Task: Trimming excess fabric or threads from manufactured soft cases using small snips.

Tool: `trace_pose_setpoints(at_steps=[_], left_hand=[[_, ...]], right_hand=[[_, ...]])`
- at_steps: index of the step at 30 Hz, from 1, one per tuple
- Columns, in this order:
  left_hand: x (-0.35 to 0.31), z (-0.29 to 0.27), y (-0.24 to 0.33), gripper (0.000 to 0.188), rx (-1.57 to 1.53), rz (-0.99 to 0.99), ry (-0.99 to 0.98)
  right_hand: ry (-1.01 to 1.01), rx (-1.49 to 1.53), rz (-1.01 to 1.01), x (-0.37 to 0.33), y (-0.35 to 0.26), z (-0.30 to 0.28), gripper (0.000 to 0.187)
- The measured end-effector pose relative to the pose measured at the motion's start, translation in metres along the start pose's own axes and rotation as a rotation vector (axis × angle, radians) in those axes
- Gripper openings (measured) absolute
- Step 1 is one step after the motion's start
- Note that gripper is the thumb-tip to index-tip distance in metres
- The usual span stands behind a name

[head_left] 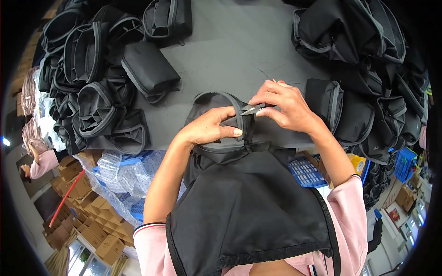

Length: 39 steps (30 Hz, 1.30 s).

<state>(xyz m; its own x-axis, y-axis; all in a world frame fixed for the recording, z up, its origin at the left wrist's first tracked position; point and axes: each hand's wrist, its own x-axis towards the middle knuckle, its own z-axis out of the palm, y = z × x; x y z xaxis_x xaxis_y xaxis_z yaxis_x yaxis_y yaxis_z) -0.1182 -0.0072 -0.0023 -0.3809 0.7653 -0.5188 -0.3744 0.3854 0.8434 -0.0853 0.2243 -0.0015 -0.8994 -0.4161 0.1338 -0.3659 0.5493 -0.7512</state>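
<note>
At the table's near edge, my left hand (212, 126) grips the rim of an unzipped black pouch (216, 99), thumb outside and fingers reaching into its opening. The pouch's grey lining and zipper edge show around that hand. My right hand (286, 105) is closed on small thread snips (252, 110), whose pointed metal blades lie against the zipper edge just right of my left fingers. Their handle is mostly hidden in my palm. A black apron (248, 207) spreads over my front, below the pouch.
Black pouches (85, 55) are heaped on the left of the grey table (225, 50), and a closed pouch (151, 69) lies beside them. More black bags (340, 37) crowd the right side. Blue crates (306, 170), bubble wrap (117, 172) and cardboard boxes (99, 214) stand below. A person (43, 165) is at far left.
</note>
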Motion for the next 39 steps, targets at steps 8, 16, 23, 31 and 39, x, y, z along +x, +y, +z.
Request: trace_pose_setpoints(at_steps=[8,16,23,31,39], left_hand=[[0.004,-0.005,0.001,0.040,0.031,-0.005,-0.086],[0.008,-0.006,-0.005,0.037,0.049,-0.076,-0.109],[0.004,-0.003,-0.002,0.039,-0.004,0.052,-0.077],[0.002,-0.001,-0.015,0.034,0.037,0.008,0.118],[0.002,0.010,-0.006,0.031,-0.074,-0.008,0.206]], right_hand=[[-0.088,0.042,-0.137,0.010,0.009,-0.008,0.025],[-0.065,0.017,-0.146,0.007,0.007,-0.005,0.025],[0.134,0.135,0.058,-0.016,-0.013,0.009,0.023],[0.336,0.270,0.201,-0.042,-0.018,0.042,0.019],[0.305,0.286,0.366,-0.069,-0.038,0.051,0.023]])
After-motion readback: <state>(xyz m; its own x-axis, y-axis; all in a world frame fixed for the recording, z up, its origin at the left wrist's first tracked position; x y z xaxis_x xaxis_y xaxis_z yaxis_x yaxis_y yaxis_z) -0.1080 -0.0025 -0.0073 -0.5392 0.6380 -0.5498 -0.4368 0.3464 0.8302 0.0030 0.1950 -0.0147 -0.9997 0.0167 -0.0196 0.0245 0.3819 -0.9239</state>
